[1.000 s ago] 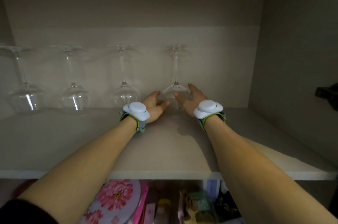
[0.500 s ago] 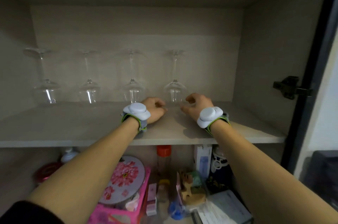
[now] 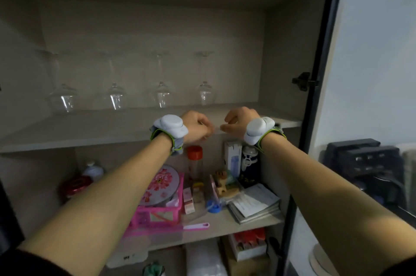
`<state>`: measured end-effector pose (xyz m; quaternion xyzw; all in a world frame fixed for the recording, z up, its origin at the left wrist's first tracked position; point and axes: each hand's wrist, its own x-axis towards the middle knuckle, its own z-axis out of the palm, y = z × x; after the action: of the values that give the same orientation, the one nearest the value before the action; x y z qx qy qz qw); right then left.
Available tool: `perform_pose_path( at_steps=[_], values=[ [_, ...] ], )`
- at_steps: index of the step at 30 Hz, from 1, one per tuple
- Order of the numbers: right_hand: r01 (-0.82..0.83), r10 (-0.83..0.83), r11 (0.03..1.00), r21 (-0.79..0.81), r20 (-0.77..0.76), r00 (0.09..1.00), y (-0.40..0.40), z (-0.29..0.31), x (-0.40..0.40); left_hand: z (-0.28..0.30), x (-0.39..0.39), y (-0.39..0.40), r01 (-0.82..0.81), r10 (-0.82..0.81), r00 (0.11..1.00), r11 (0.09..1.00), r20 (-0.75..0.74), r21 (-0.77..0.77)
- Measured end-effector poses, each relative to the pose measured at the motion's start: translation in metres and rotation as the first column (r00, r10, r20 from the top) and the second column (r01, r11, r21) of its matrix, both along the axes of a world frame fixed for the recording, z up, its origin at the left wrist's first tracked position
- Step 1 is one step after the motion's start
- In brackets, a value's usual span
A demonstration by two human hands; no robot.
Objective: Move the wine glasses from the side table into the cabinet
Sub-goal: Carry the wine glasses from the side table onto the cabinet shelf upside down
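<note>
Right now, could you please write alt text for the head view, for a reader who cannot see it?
Four wine glasses stand upside down in a row at the back of a cabinet shelf. The left hand and right hand, fingers loosely curled and holding nothing, hover at the shelf's front edge. The shelf below holds clutter, including a pink basket.

No text, label or number is legible here; the print on the booklets (image 3: 255, 202) and the white box (image 3: 233, 158) on the lower shelf is too blurred.

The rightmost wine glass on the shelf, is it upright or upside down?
Upside down: the rightmost wine glass rests bowl-down on the shelf, foot on top.
</note>
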<state>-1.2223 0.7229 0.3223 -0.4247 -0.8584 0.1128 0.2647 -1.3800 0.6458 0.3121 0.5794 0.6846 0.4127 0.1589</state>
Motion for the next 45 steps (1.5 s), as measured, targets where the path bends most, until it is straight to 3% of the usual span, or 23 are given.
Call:
perform_pose_path(
  at_steps=[9,20,23,27,31,41,45],
  values=[
    [0.119,-0.114,0.993,-0.027,0.152,0.982,-0.063,-0.063,0.053,-0.06,0.053,-0.048,0.199,-0.235,0.964,0.948,-0.122,-0.249],
    [0.271,-0.19,0.936,-0.224,0.328,0.925,-0.106,-0.199,0.137,-0.198,0.139,-0.069,0.363,-0.411,0.911,0.754,0.037,-0.548],
    [0.266,-0.151,0.927,-0.263,0.388,0.909,-0.125,-0.222,0.161,-0.231,0.16,-0.077,0.367,-0.417,0.907,0.719,0.055,-0.591],
    [0.323,-0.169,0.905,-0.276,0.465,0.869,-0.155,-0.267,0.208,-0.272,0.209,-0.097,0.394,-0.54,0.842,0.603,0.009,-0.694],
    [0.336,-0.117,0.839,-0.429,0.46,0.88,-0.184,-0.319,0.263,-0.312,0.259,-0.123,0.369,-0.591,0.807,0.531,-0.021,-0.763],
    [0.515,-0.303,0.635,-0.576,0.428,0.852,-0.265,-0.402,0.446,-0.379,0.438,-0.173,0.406,-0.634,0.772,0.423,0.056,-0.81],
    [0.58,-0.391,0.554,-0.597,0.428,0.814,-0.291,-0.421,0.514,-0.389,0.513,-0.182,0.456,-0.713,0.694,0.328,0.099,-0.827]
  ],
)
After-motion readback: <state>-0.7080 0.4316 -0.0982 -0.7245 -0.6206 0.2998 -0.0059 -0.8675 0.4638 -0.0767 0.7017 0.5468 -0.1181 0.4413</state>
